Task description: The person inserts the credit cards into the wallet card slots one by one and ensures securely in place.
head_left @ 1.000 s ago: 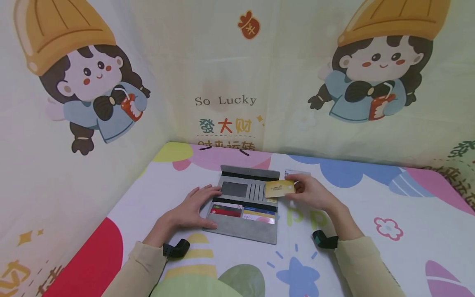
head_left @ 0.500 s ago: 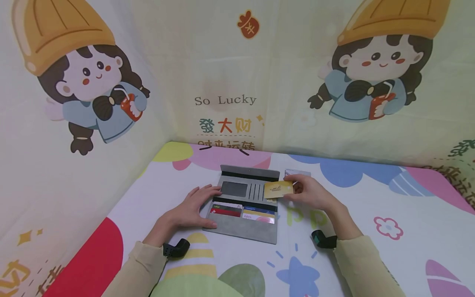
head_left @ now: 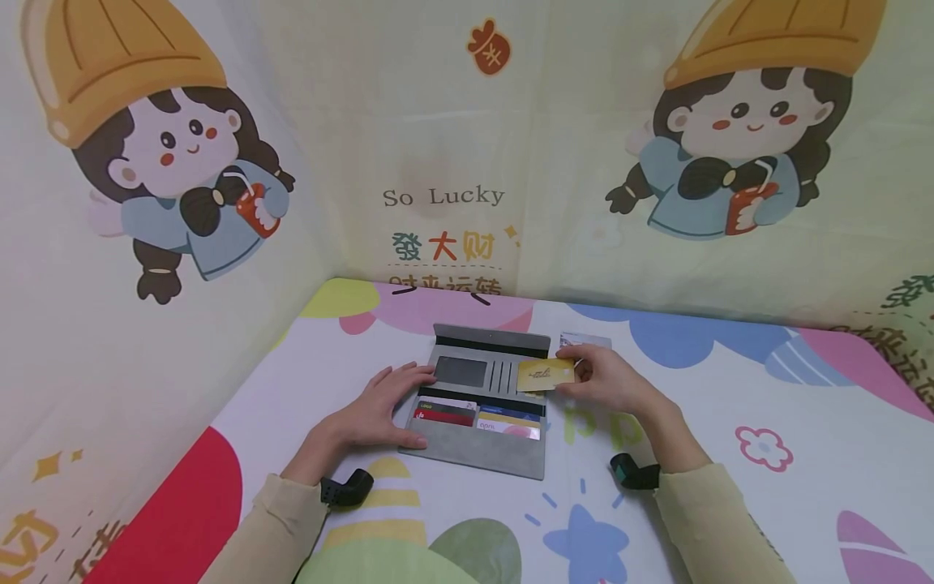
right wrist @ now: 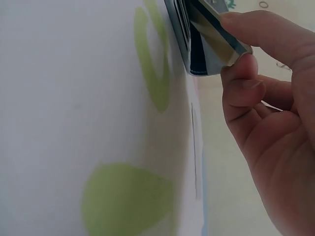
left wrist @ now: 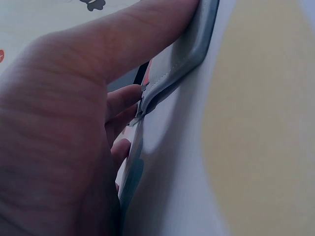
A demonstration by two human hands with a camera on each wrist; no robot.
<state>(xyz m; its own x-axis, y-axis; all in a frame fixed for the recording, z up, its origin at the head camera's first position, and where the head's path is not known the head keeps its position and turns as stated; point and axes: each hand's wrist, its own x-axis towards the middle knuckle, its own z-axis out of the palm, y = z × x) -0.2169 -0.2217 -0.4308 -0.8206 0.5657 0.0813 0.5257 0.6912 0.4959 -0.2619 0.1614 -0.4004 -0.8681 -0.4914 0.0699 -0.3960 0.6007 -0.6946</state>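
Note:
A grey wallet (head_left: 474, 456) lies unfolded on the table, with several bank cards (head_left: 445, 414) tucked in its lower pockets. A dark window and a row of slots mark its upper panel. Over the right end of that panel, my right hand (head_left: 613, 383) pinches a gold card (head_left: 543, 375) by its right edge, between thumb and fingers. The card overlaps the slots in the head view. My left hand (head_left: 372, 412) rests with spread fingers along the wallet's left edge, its thumb on the lower flap. In the left wrist view that thumb lies over the wallet's stitched corner (left wrist: 184, 54).
Another card (head_left: 587, 339) lies on the table just behind my right hand. The table's cloth (head_left: 467, 507) carries bright printed shapes. A printed curtain (head_left: 438, 146) rises at the back and left. Both wrists wear black camera mounts (head_left: 349, 488).
My right hand has drifted slightly left and down with the gold card, bringing it a little further over the wallet's slots. The left hand and wallet stay put.

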